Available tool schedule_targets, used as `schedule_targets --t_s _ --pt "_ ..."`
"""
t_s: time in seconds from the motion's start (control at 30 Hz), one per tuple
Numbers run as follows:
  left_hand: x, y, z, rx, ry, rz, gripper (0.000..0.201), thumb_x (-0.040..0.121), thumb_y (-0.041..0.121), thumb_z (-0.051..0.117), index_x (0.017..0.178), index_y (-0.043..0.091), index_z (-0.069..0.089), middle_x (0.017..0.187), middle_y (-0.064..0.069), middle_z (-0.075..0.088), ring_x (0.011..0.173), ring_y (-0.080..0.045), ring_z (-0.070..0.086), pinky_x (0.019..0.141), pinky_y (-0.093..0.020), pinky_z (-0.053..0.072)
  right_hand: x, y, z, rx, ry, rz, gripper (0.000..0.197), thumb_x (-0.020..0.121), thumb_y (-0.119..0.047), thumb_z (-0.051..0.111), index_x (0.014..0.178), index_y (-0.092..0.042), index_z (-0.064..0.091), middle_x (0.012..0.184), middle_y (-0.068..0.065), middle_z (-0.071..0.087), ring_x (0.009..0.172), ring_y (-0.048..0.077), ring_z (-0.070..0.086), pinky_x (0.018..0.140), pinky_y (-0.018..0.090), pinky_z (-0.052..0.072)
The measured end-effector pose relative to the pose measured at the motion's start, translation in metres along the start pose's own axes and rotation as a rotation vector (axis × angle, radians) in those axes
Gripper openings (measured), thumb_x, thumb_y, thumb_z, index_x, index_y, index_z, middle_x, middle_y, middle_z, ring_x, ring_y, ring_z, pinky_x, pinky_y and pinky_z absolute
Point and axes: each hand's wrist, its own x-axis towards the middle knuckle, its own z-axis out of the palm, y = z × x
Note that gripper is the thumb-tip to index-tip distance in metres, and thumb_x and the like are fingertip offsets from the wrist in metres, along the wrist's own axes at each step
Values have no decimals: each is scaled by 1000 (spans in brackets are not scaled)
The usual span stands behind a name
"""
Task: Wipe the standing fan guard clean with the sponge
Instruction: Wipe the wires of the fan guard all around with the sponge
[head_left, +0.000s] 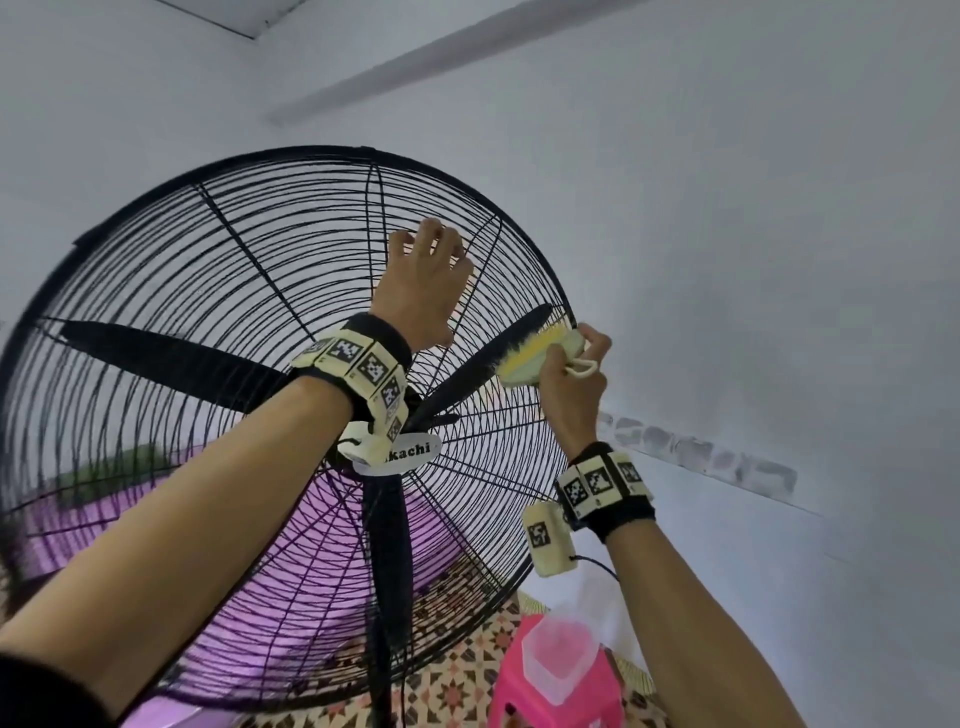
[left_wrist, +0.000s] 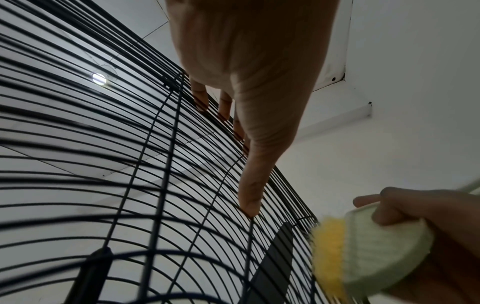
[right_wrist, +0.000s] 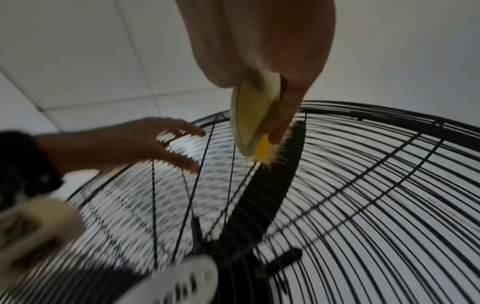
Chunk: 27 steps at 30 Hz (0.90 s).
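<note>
Up near the right rim of the fan guard (head_left: 218, 291), the right hand (head_left: 574, 374) grips the sponge (head_left: 540, 358), its yellow bristly face against the wires. Above it, the left hand (head_left: 423, 291) rests on the upper wires, fingers spread, some fingertips hooked through.

A pale, plain wall (head_left: 753, 218) is seen behind, marked low down by a patchy grey strip (head_left: 696, 453). Below, a patterned tiled floor (head_left: 457, 680) is shown, on which a pink plastic stool (head_left: 566, 696) is stood, with a clear container (head_left: 558, 657) set on it. A white panelled ceiling (left_wrist: 122, 61) is lit by a small round lamp (left_wrist: 99, 78).
</note>
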Motion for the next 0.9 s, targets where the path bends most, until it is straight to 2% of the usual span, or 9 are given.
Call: schedule_targets --t_s 0.07,0.13,0.2,0.33,0.5,0.63,0.7,0.83,0.9 --pt "1 2 0 5 4 -6 87 74 50 84 145 19 46 152 -10 32 147 -36 22 115 -55 31 -15 1 5 -34 -171 1 29 100 -10 49 127 -15 40 83 1 62 54 2 61 44 20 49" --pt "1 2 1 7 8 -18 83 75 48 83 144 18 47 152 -10 33 146 -35 23 115 -55 32 -30 1 7 -29 -311 13 27 100 -10 50 124 -18 42 81 2 62 60 7 64 47 36 57" --pt "1 2 2 9 7 -19 83 75 49 82 144 19 47 152 -10 32 146 -35 23 115 -55 33 -36 -3 5 7 -215 17 28 99 -12 51 124 -21 44 76 -2 60 63 17 61 53 49 56" --pt "-1 3 1 21 21 -6 84 73 50 83 142 18 48 150 -10 34 145 -36 25 113 -55 34 -42 8 18 34 27 7 33 97 -11 48 126 -23 37 70 0 61 56 20 60 43 34 48" --pt "-2 2 -1 13 12 -29 81 75 44 83 143 17 47 152 -11 33 146 -35 24 113 -56 35 -85 24 29 77 -329 -42 30 98 -9 49 122 -23 36 78 14 62 56 22 57 44 44 50" --pt "-2 0 -1 4 16 -17 85 73 48 84 143 16 47 151 -10 34 146 -35 24 112 -56 34 -60 13 25 102 41 -8 36 98 -8 48 128 -23 37 65 5 56 46 10 49 39 21 37" --pt "-3 2 -3 7 20 -11 85 73 48 84 143 16 47 151 -10 34 146 -35 25 111 -56 35 -59 14 29 87 72 -12 38 98 -6 47 131 -19 35 67 5 56 44 5 50 38 17 36" --pt "-3 1 -4 1 13 -25 87 72 48 85 143 16 48 150 -11 35 145 -34 26 110 -56 35 -89 25 26 37 -355 -56 35 99 -5 47 128 -20 32 75 7 59 55 19 57 42 38 51" --pt "-2 -3 -3 -5 8 -28 88 71 49 86 143 16 48 151 -11 35 145 -35 26 111 -57 34 -84 21 19 46 -346 -19 36 100 -7 49 130 -21 35 81 2 59 65 21 61 47 48 56"
